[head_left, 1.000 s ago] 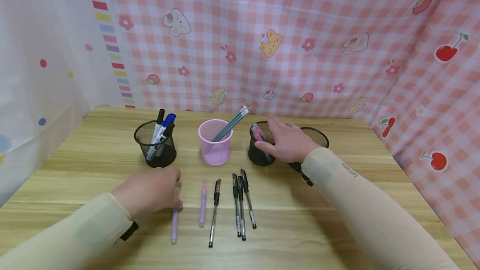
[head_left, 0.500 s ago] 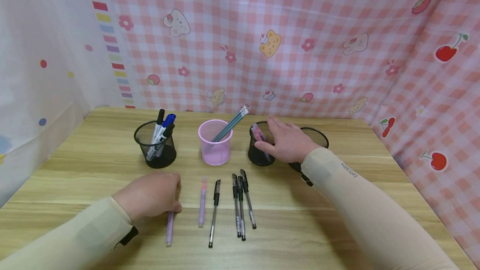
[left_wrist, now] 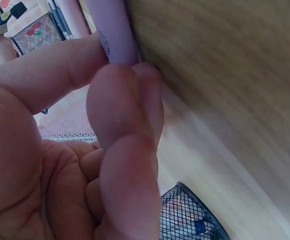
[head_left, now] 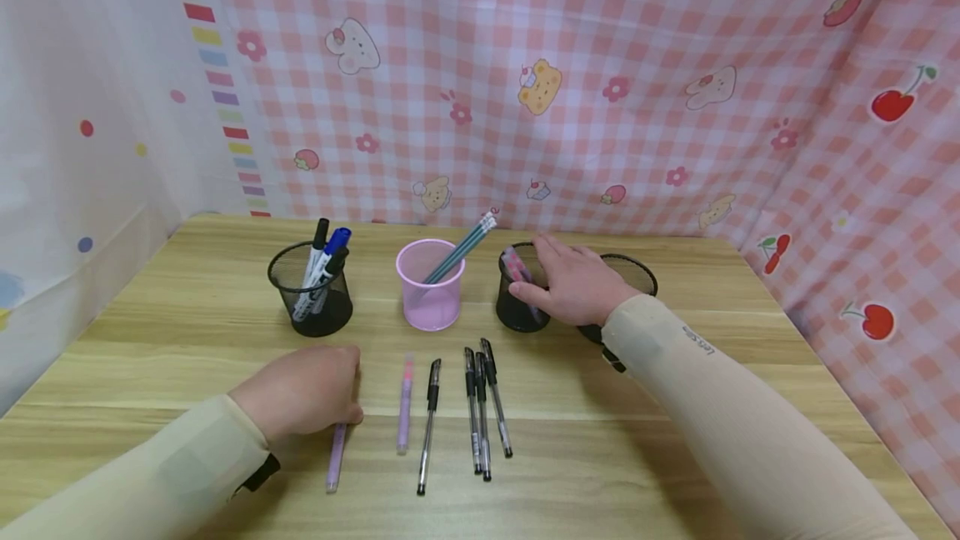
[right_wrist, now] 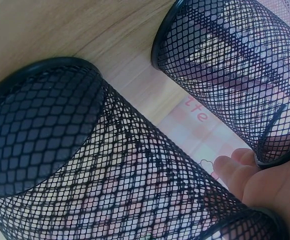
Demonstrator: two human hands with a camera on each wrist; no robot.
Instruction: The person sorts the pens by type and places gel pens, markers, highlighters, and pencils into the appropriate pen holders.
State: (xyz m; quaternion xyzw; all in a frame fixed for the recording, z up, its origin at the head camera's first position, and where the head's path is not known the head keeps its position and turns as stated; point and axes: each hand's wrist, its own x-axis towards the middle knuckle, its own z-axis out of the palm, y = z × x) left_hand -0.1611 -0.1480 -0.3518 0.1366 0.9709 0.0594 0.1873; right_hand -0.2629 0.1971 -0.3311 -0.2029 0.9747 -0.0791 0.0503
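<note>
My left hand (head_left: 300, 390) pinches a lavender highlighter (head_left: 336, 461) low over the table; its upper part is hidden by the hand in the head view. In the left wrist view the fingertips and thumb close on the highlighter's barrel (left_wrist: 116, 30). My right hand (head_left: 577, 282) holds a black mesh pen cup (head_left: 517, 311) near its rim, thumb in front and fingers at the back. Inside that cup leans a pink-patterned highlighter (head_left: 516, 263). A second lavender highlighter (head_left: 405, 415) lies to the right of my left hand.
Several black gel pens (head_left: 480, 415) lie at the middle front. Behind stand a black mesh cup (head_left: 322, 315) with markers and a pink cup (head_left: 431, 307) with pencils. Another black mesh cup (head_left: 630, 269) is partly hidden behind my right wrist. A checked curtain (head_left: 480, 148) hangs behind the table.
My left hand has gone from reaching over the highlighter to pinching it, and the highlighter's lower end has shifted left and tilted. My right hand stays on the cup.
</note>
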